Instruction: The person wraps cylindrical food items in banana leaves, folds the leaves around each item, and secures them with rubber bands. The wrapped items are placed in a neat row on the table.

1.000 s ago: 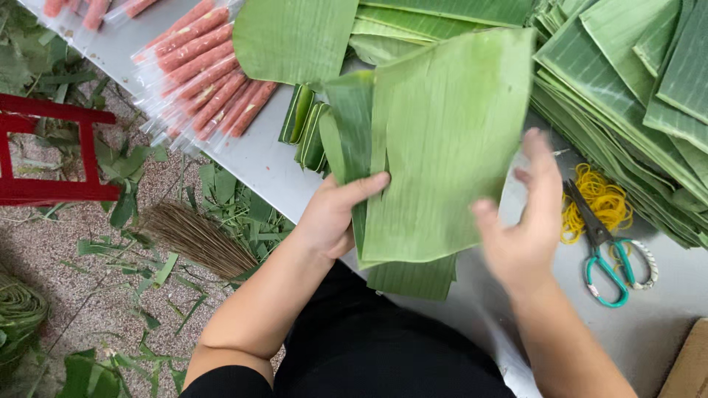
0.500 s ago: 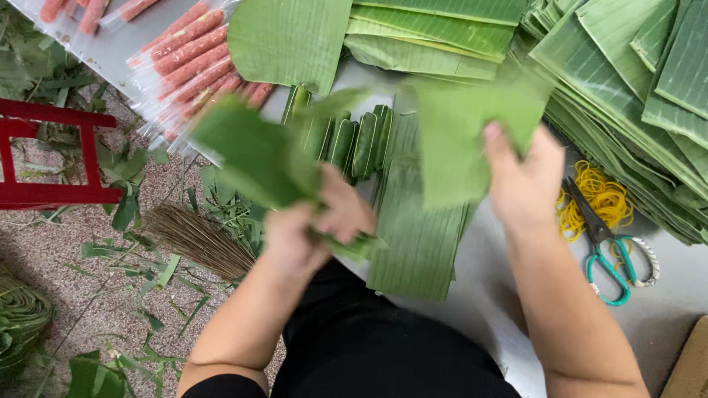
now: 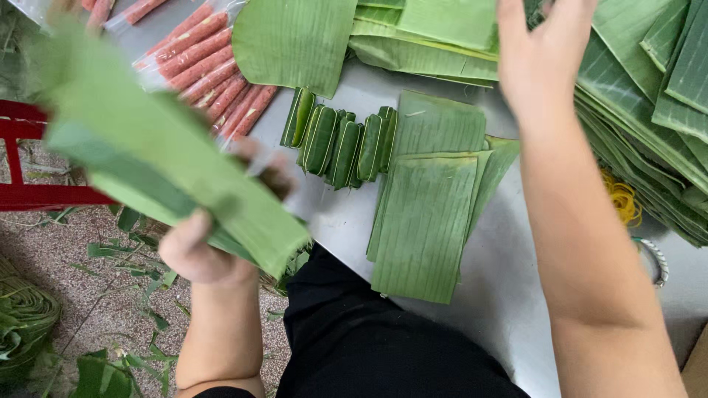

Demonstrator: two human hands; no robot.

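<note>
While lifting clear of the table edge, keep the folded banana leaf strip [image 3: 169, 158] pinched flat so its layers stay aligned. Left hand [image 3: 210, 239]: closed on that strip, held off the table over the floor, blurred. Right hand [image 3: 542, 51]: fingers spread, reaching onto the stacked banana leaves [image 3: 442, 26], grip not discernible. Between both hands: cut leaf pieces [image 3: 428, 221] and wrapped green rolls [image 3: 339, 140]. Beyond the left hand: packaged sausages [image 3: 210, 70].

Grey metal table [image 3: 346, 221] carries banana leaves [image 3: 428, 221], leaf-wrapped rolls [image 3: 339, 140], sausage packs [image 3: 206, 74].
</note>
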